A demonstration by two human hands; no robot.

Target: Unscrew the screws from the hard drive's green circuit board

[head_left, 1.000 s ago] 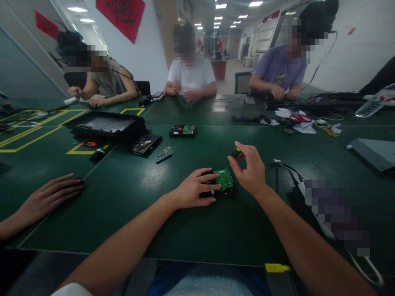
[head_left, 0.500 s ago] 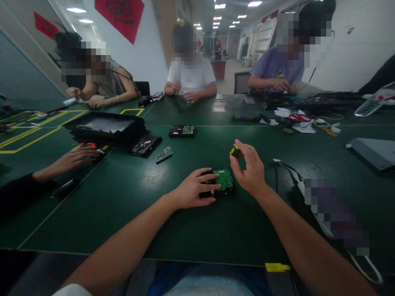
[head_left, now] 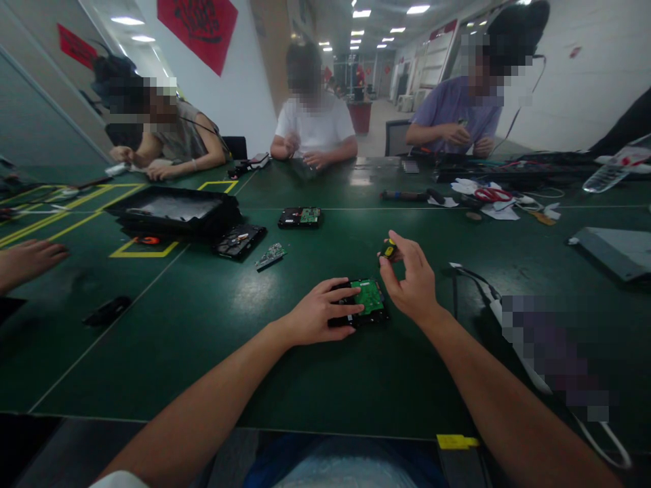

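Note:
A hard drive [head_left: 373, 298] with its green circuit board facing up lies on the table in front of me. My left hand [head_left: 325, 312] holds it from the left, fingers spread across its top and thumb along the near edge. Above the drive's right end, my right hand [head_left: 411, 274] pinches a screwdriver [head_left: 389, 249] by its short yellow and black handle. Its shaft is too dark and small to make out. A loose circuit board [head_left: 271, 257] and a second hard drive [head_left: 300, 217] lie farther off.
A black bin [head_left: 173, 210] stands at the left beside another drive [head_left: 240, 240]. A co-worker's hand [head_left: 33, 261] is at the far left, near a black object [head_left: 108, 310]. Cables [head_left: 475, 274] and a grey box [head_left: 610, 251] lie right. Several people sit opposite.
The co-worker's hand at the left has drawn back from the orange item beside the bin. The screwdriver handle has turned slightly in my right hand's fingers. My left hand stays put.

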